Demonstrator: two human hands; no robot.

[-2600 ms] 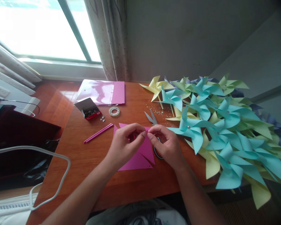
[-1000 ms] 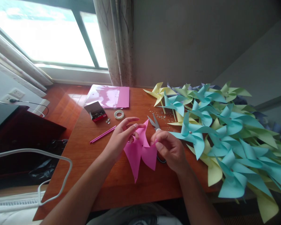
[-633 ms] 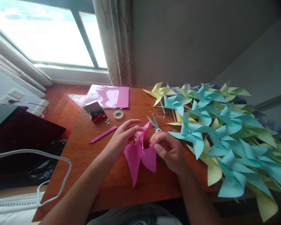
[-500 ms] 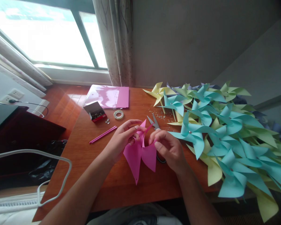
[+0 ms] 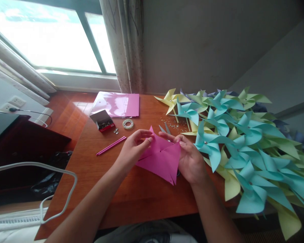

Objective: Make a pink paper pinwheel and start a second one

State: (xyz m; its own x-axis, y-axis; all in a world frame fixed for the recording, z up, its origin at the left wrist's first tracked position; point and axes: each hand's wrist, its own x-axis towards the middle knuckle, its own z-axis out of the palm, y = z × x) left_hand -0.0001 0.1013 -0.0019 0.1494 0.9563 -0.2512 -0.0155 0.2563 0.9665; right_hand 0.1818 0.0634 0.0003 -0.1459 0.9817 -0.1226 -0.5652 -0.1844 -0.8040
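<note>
Between my hands is a pink paper square (image 5: 160,160), slit in from its corners and pierced with small holes. My left hand (image 5: 135,145) pinches its upper left edge, thumb on top. The fingers of my right hand (image 5: 191,157) close on its upper right corner, with the index finger stretched out behind the sheet. A pair of scissors (image 5: 168,129) lies partly hidden behind the paper and my right hand. Two pink sticks (image 5: 111,146) rest on the table left of my left hand.
A small open box (image 5: 103,121) of metal pieces, a tape roll (image 5: 128,124) and pink sheets in a clear sleeve (image 5: 114,104) lie at the back left. Many finished pinwheels (image 5: 245,145) cover the right side. Small bits (image 5: 176,125) are scattered near the scissors. A white cable (image 5: 32,163) hangs at left.
The pink paper has turned and flattened from drooping, curled flaps to a nearly flat sheet. My right hand has shifted slightly right, and my left hand has changed its grip.
</note>
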